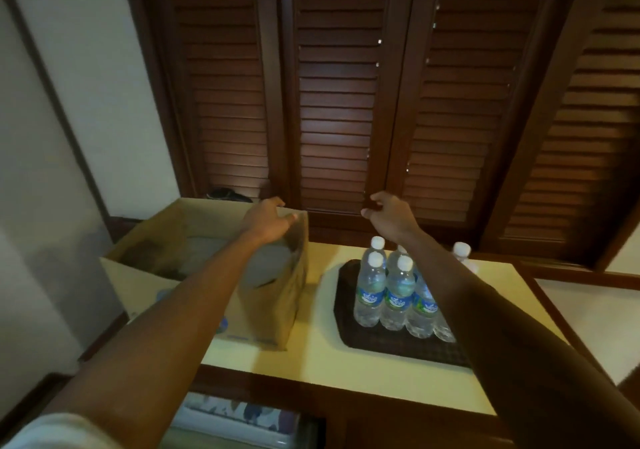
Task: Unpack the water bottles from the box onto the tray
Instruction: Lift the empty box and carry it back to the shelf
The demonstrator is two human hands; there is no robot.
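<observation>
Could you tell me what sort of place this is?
Probably a hotel or guest room, though that is a guess: dark louvered wooden doors fill the wall, and identical water bottles stand on a dark tray on a wood-trimmed table beside a cardboard box.

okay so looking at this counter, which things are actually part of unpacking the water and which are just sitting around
Part of the job: box, gripped at its rim by the left hand; tray; bottles standing on the tray; right hand, raised above them and holding nothing.

Just there: louvred doors; dark object behind the box, too dim to identify; patterned cloth below the counter.
</observation>
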